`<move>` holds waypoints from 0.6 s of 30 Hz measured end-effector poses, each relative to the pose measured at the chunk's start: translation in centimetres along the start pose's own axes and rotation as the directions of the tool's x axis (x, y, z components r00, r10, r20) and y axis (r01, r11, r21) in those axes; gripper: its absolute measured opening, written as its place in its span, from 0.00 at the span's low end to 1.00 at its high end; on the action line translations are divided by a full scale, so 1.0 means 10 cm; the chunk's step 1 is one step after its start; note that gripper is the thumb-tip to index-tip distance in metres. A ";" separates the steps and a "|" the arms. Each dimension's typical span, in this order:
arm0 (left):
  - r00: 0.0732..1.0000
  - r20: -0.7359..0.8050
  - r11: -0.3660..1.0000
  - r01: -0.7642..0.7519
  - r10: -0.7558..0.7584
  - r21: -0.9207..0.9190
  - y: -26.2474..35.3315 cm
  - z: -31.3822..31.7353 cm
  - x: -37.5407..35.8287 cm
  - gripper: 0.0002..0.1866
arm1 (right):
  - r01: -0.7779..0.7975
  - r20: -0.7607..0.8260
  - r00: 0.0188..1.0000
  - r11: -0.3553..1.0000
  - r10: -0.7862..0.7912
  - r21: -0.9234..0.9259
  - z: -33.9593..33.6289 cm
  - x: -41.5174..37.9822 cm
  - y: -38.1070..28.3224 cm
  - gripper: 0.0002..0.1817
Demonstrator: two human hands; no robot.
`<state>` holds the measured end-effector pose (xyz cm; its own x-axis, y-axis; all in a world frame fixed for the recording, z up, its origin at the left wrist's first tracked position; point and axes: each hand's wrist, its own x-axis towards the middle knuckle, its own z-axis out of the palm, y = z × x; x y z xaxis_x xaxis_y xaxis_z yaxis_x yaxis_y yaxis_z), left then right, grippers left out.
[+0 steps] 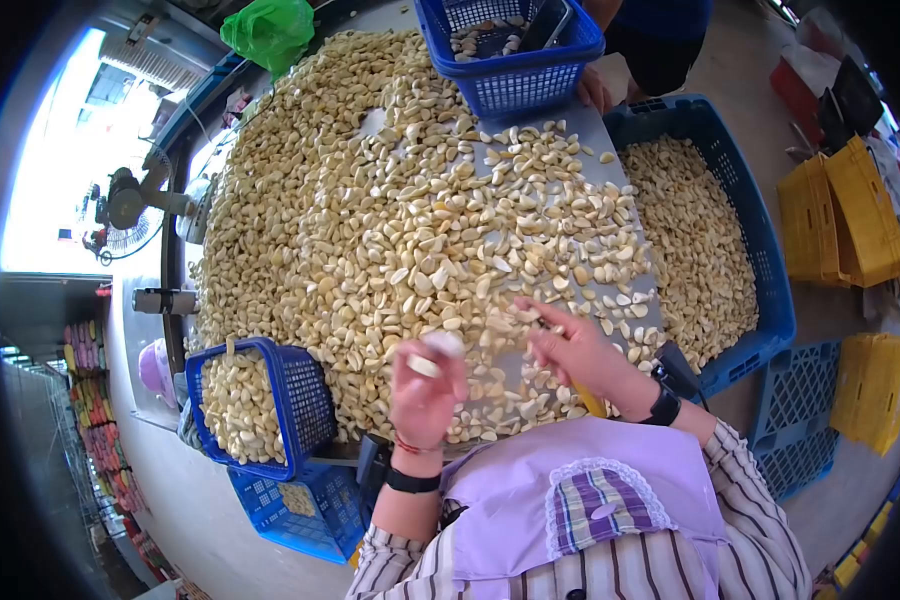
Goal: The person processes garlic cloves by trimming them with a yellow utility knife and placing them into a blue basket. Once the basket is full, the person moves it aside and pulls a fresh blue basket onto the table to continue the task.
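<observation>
Pale, curved cloves that look like peeled garlic (370,250) lie spread thickly over a metal table (603,150). Over the near part of the heap, my left hand (428,400) is closed on a clove (424,367), which shows white between thumb and fingers. My right hand (585,355) is to its right, fingers pinched near a small pale piece. From under that palm a yellow handle (588,400) sticks out, apparently of a small knife; its blade is mostly hidden. The hands are apart, and the fingertips are slightly blurred.
A blue basket of cloves (315,405) sits at the table's near left corner. Another blue basket (520,80) stands at the far edge, beside another person (660,40). A large blue crate (770,300) full of cloves adjoins the right side. A fan (135,205) is at left.
</observation>
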<state>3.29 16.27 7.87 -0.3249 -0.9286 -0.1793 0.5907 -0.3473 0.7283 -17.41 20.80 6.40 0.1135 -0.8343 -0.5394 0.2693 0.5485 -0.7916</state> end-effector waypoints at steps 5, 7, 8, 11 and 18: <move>0.990 -0.138 0.988 0.021 0.001 0.156 0.18 -0.50 0.71 0.11 | -0.021 -0.014 1.000 0.992 0.023 0.121 -0.10 0.05 0.07 0.26; 0.988 -0.102 0.016 0.101 0.115 0.995 0.14 -0.51 0.98 0.14 | -0.027 -0.025 0.999 0.993 0.030 0.119 -0.09 0.04 0.06 0.26; 0.989 -0.096 0.018 0.095 0.116 0.995 0.05 -0.63 1.03 0.14 | -0.013 -0.019 1.000 0.992 0.015 0.126 -0.09 0.04 0.07 0.26; 0.923 0.353 -0.454 -0.252 0.151 0.854 -0.11 -0.80 1.17 0.13 | 0.020 -0.046 0.999 0.986 -0.013 0.163 -0.15 0.03 0.07 0.25; 0.967 -0.045 0.901 0.249 -0.249 0.356 0.05 -0.74 1.08 0.15 | 0.107 -0.168 0.985 0.928 -0.048 0.356 -0.37 -0.04 0.03 0.23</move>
<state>5.60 5.05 1.40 -0.4287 -0.8175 -0.3846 0.1883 -0.4972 0.8469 -20.88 21.48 5.34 -0.0623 -0.8386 -0.5411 0.6029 0.4005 -0.6900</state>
